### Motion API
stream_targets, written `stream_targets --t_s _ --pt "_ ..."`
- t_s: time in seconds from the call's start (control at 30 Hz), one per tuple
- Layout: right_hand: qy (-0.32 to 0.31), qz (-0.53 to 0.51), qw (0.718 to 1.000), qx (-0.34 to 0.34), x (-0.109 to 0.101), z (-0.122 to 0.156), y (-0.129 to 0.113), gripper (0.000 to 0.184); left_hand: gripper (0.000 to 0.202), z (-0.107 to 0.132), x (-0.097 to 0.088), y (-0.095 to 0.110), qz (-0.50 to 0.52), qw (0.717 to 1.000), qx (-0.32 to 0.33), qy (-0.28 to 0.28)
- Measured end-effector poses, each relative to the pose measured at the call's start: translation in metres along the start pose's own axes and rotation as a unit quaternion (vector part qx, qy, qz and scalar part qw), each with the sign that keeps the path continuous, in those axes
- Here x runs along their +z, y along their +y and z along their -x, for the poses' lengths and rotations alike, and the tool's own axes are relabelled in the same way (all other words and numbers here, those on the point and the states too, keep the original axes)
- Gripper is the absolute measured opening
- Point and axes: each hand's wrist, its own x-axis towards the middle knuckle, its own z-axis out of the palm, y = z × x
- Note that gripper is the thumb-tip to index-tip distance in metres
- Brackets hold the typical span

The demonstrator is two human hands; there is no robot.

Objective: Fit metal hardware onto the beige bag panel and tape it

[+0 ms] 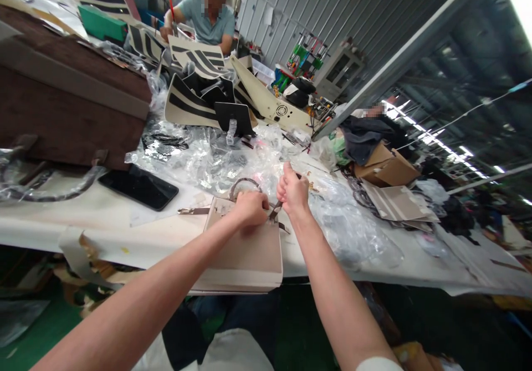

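A beige handbag (249,254) lies at the table's front edge, its curved handle (245,182) pointing away from me. My left hand (251,207) is closed on the bag's upper part, fingers curled down near the strap fitting. In a fist just to the right, my right hand (293,189) grips a dark brown strap (275,211) and holds it pulled up from the bag. From the bag's left side sticks out another strap end with a metal buckle (185,211). My left fingertips are partly hidden.
A black phone (139,187) lies left of the bag, before a large brown suede bag (70,82). Crumpled clear plastic (349,227) covers much of the table. Striped panels (195,102) are piled behind, where a person (211,16) sits. A cardboard box (386,163) stands right.
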Motion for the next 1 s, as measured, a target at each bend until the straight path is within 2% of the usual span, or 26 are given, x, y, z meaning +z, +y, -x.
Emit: stream_targets --t_s 0.1,0.2,0.27,0.33,0.47,0.57,0.77,0.87,1.0 --pt "-0.009 0.016 1.0 -0.021 0.002 0.014 0.004 0.079 0.028 0.0 0.002 0.0 0.005 1.0 0.0 0.004" --pt "0.007 0.066 0.991 -0.117 -0.001 0.046 0.01 0.071 0.024 0.004 0.001 0.001 0.005 1.0 0.004 0.01" --pt "0.021 0.122 0.973 -0.194 -0.005 0.067 0.013 0.067 0.024 0.008 -0.002 0.003 0.001 1.0 0.008 0.008" --pt "0.019 0.144 0.963 -0.228 -0.009 0.078 0.014 0.066 0.024 0.01 -0.006 0.005 -0.005 1.0 0.01 0.004" --pt "0.023 0.043 0.98 -0.192 -0.015 0.07 0.004 0.068 0.027 0.012 -0.011 0.007 -0.003 1.0 0.007 0.001" --pt "0.031 0.006 0.981 -0.191 -0.015 0.062 -0.002 0.069 0.027 0.013 -0.009 0.007 0.004 1.0 0.008 0.008" --pt "0.023 0.095 0.979 -0.181 -0.008 0.066 0.008 0.069 0.028 0.011 -0.006 0.005 0.004 1.0 0.008 0.006" --pt "0.025 0.135 0.97 -0.203 -0.006 0.07 0.013 0.068 0.027 0.011 -0.005 0.005 -0.003 1.0 0.014 0.004" --pt "0.051 0.166 0.96 -0.219 -0.003 0.077 0.014 0.067 0.029 0.018 -0.01 0.017 -0.043 0.999 0.018 0.015"
